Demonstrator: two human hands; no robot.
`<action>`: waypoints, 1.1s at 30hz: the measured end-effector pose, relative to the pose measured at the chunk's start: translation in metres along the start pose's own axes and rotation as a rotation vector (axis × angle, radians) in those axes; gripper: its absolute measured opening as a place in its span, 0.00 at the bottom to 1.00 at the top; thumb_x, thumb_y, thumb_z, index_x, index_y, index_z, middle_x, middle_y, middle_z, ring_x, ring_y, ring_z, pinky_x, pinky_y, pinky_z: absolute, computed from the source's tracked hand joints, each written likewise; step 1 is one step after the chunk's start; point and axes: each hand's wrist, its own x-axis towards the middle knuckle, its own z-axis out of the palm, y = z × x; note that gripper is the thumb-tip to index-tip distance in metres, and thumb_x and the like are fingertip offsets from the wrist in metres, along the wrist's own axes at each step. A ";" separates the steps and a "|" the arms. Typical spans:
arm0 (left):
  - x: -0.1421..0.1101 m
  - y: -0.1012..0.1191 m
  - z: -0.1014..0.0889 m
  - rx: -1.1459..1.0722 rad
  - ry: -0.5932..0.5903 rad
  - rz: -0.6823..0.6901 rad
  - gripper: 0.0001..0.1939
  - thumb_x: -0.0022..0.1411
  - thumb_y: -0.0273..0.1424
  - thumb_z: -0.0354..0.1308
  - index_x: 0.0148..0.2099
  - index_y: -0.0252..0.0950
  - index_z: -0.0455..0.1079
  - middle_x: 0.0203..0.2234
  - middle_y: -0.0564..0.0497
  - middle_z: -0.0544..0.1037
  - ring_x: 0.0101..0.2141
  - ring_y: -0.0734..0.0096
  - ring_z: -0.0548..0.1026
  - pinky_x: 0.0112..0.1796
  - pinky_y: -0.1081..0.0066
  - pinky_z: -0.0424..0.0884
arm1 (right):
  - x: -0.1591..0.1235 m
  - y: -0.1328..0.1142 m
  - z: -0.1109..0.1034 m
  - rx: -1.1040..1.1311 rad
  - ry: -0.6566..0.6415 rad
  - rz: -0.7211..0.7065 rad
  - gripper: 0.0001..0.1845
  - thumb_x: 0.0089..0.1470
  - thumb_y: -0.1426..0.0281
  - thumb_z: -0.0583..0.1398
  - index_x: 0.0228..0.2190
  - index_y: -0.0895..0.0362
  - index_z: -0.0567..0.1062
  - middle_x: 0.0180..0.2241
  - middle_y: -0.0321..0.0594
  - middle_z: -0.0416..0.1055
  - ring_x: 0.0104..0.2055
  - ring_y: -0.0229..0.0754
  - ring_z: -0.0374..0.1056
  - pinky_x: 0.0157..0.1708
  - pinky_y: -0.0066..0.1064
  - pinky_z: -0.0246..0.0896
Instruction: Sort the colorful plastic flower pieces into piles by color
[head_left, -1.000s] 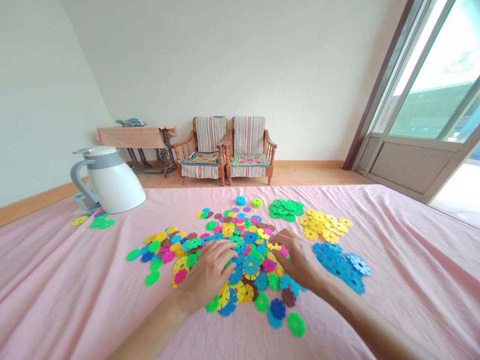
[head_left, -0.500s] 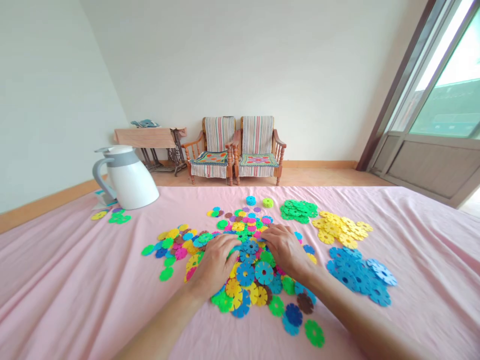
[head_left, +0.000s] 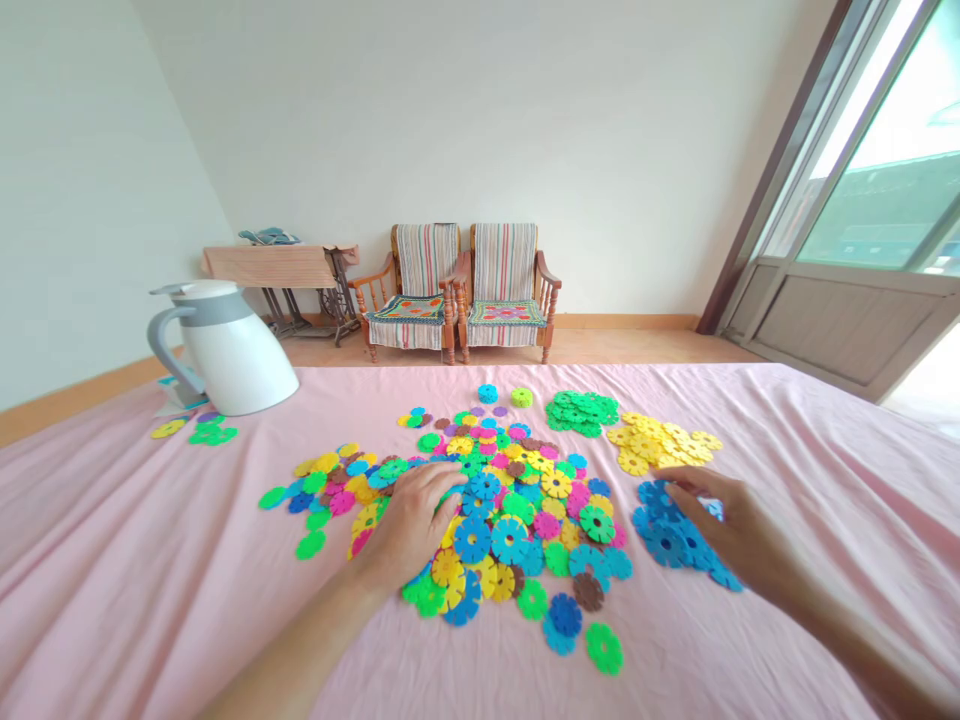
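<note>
A big mixed pile of coloured plastic flower-shaped discs (head_left: 517,510) lies spread on the pink cloth (head_left: 150,580). My left hand (head_left: 409,525) rests flat on the pile's left part, fingers stretched forward over the discs. My right hand (head_left: 731,530) lies over the sorted blue pile (head_left: 667,535) at the right, fingers curled down onto the blue discs; whether it holds one is hidden. Beyond the blue pile sit a sorted yellow pile (head_left: 664,445) and a sorted green pile (head_left: 581,412).
A white jug with a grey handle (head_left: 225,347) stands at the back left, with a few yellow and green discs (head_left: 195,432) beside it. Two striped wooden armchairs (head_left: 465,290), a small table (head_left: 277,265) and a sliding glass door (head_left: 862,200) stand beyond.
My right hand has left the mixed pile and moved right onto the blue pile. My left hand has stayed on the mixed pile's left part.
</note>
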 end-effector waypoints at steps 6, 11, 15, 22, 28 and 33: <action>0.000 0.000 0.001 0.013 -0.005 -0.004 0.11 0.65 0.29 0.52 0.46 0.40 0.72 0.46 0.49 0.77 0.49 0.61 0.72 0.51 0.57 0.68 | 0.005 0.014 -0.008 -0.060 0.074 -0.024 0.17 0.48 0.58 0.55 0.29 0.55 0.79 0.33 0.46 0.78 0.38 0.53 0.73 0.42 0.45 0.66; 0.001 -0.001 0.000 0.012 -0.005 -0.002 0.11 0.64 0.28 0.52 0.47 0.39 0.73 0.46 0.48 0.76 0.49 0.61 0.72 0.51 0.56 0.68 | 0.003 -0.024 0.026 -0.079 -0.139 -0.184 0.16 0.56 0.62 0.53 0.39 0.54 0.77 0.39 0.45 0.77 0.41 0.48 0.72 0.43 0.42 0.65; 0.001 0.000 -0.002 -0.001 -0.002 0.005 0.11 0.64 0.28 0.52 0.46 0.40 0.73 0.45 0.48 0.77 0.48 0.61 0.73 0.50 0.56 0.69 | 0.003 -0.054 0.053 -0.205 -0.284 -0.296 0.18 0.55 0.67 0.56 0.47 0.57 0.73 0.42 0.48 0.74 0.45 0.50 0.70 0.44 0.42 0.65; -0.001 0.000 -0.001 0.018 0.037 -0.003 0.10 0.63 0.29 0.53 0.45 0.40 0.73 0.44 0.48 0.77 0.47 0.60 0.74 0.49 0.56 0.70 | 0.007 -0.089 0.087 -0.197 -0.358 -0.363 0.18 0.52 0.76 0.58 0.45 0.56 0.74 0.43 0.49 0.72 0.47 0.49 0.68 0.45 0.41 0.64; -0.002 0.000 -0.003 0.031 0.029 -0.046 0.11 0.63 0.28 0.52 0.47 0.39 0.72 0.44 0.47 0.77 0.48 0.59 0.73 0.49 0.54 0.69 | 0.009 -0.109 0.098 0.042 -0.396 -0.389 0.17 0.55 0.77 0.55 0.45 0.54 0.74 0.44 0.45 0.74 0.46 0.45 0.70 0.45 0.36 0.66; -0.002 -0.002 -0.003 0.026 0.051 -0.089 0.12 0.63 0.26 0.50 0.46 0.37 0.71 0.43 0.46 0.77 0.46 0.59 0.73 0.47 0.54 0.70 | 0.031 -0.094 0.098 0.006 -0.268 -0.369 0.16 0.54 0.77 0.53 0.41 0.55 0.76 0.46 0.47 0.74 0.51 0.49 0.69 0.48 0.43 0.64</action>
